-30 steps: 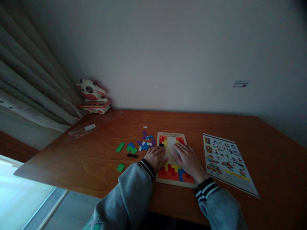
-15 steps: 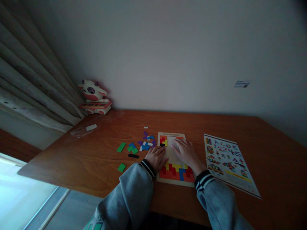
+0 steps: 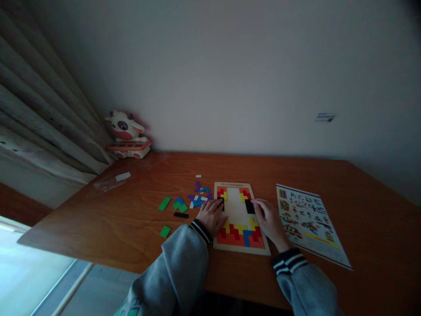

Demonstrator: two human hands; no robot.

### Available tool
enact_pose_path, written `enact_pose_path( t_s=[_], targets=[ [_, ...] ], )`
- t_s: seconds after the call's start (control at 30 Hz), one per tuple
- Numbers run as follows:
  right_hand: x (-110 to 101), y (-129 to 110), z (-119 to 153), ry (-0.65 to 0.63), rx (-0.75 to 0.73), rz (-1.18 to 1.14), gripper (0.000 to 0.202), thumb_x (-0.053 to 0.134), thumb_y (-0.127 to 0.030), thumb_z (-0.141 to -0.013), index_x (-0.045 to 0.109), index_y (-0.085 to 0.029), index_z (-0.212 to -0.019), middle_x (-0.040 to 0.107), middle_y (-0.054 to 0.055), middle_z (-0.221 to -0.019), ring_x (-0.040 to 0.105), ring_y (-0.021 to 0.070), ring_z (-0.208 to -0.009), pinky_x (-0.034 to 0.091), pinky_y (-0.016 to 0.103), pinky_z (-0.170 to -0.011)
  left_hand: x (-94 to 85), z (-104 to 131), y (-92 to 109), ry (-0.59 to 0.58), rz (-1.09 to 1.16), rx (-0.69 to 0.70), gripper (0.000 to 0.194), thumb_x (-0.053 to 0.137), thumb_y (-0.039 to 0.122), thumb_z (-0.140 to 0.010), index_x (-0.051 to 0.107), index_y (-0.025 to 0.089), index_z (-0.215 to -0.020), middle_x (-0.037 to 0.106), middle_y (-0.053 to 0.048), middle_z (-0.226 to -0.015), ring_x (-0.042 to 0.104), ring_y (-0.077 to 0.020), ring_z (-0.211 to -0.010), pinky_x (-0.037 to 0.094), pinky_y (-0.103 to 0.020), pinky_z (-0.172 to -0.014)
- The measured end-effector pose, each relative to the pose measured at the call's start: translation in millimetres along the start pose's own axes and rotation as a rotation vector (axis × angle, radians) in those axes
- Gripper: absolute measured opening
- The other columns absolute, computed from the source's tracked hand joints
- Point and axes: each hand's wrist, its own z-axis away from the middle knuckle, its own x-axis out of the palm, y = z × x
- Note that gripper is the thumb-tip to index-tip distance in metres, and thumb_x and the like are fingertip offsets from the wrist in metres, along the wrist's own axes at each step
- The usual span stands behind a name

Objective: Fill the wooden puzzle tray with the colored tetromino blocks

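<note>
A wooden puzzle board (image 3: 237, 213) lies on the table in front of me, with red, orange and yellow pieces along its near end and in both far corners. My left hand (image 3: 211, 216) rests over its left edge, fingers stretched and thumb apart, partly covering a black piece (image 3: 222, 202). At the right side of the board, the bent fingers of my right hand (image 3: 269, 220) are on the edge of another black puzzle piece (image 3: 249, 206). A blue piece (image 3: 246, 238) sits among the red ones at the near end. The board's middle shows bare wood.
Left of the board lie loose purple, blue and white pieces (image 3: 198, 201), green pieces (image 3: 164, 203) and a black bar (image 3: 181, 215). A printed sheet (image 3: 309, 221) lies to the right. A cow toy (image 3: 128, 134) and clear plastic wrap (image 3: 110, 181) are at the back left.
My right hand has drawn back from over the board to its right edge, uncovering the far right corner pieces and the black piece. My left hand stays nearly in place.
</note>
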Motion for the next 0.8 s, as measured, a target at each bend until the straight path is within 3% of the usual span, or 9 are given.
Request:
enact_pose_path(
  t_s=[0.27,0.53,0.7,0.8],
  targets=[
    [-4.8,-7.8,17.9,-0.069,-0.015,0.052,0.031,0.045,-0.037,-0.098,0.065,-0.026,-0.120,0.064,0.008,-0.123,0.060,0.0261,-0.114,0.048,0.046,-0.099,-9.5,8.4,2.0,0.012,-0.012,-0.002,0.040,0.048,0.038,-0.095,0.061,0.017,-0.126,0.060,-0.014,-0.132,0.054,-0.0309,-0.120,0.044,-0.053,-0.098],
    [-10.3,-22.9,50.6,-0.013,0.036,0.077,0.038,0.040,-0.038,-0.100,0.052,-0.020,-0.131,0.064,0.014,-0.122,0.061,0.0280,-0.114,0.050,0.049,-0.098,-19.9,63.2,16.7,0.026,0.018,-0.015,0.044,0.043,0.039,-0.097,0.057,0.017,-0.132,0.060,-0.015,-0.134,0.054,-0.0294,-0.121,0.047,-0.049,-0.098],
    [-19.7,-44.1,85.8,-0.083,-0.037,0.110,0.052,0.046,-0.039,-0.098,0.033,-0.026,-0.147,0.051,0.012,-0.144,0.048,0.0297,-0.133,0.043,0.053,-0.108,-27.4,88.7,23.0,0.029,-0.008,-0.018,0.049,0.044,0.040,-0.097,0.051,0.018,-0.139,0.058,-0.012,-0.138,0.053,-0.0289,-0.126,0.047,-0.047,-0.103],
    [-24.3,-53.5,96.0,-0.105,-0.054,0.152,0.060,0.051,-0.042,-0.096,0.029,-0.025,-0.149,0.050,0.013,-0.146,0.046,0.0321,-0.134,0.041,0.056,-0.109,-32.0,97.6,25.1,0.032,-0.027,-0.028,0.049,0.045,0.040,-0.096,0.051,0.019,-0.140,0.057,-0.011,-0.139,0.053,-0.0290,-0.127,0.047,-0.046,-0.105]
  ],
)
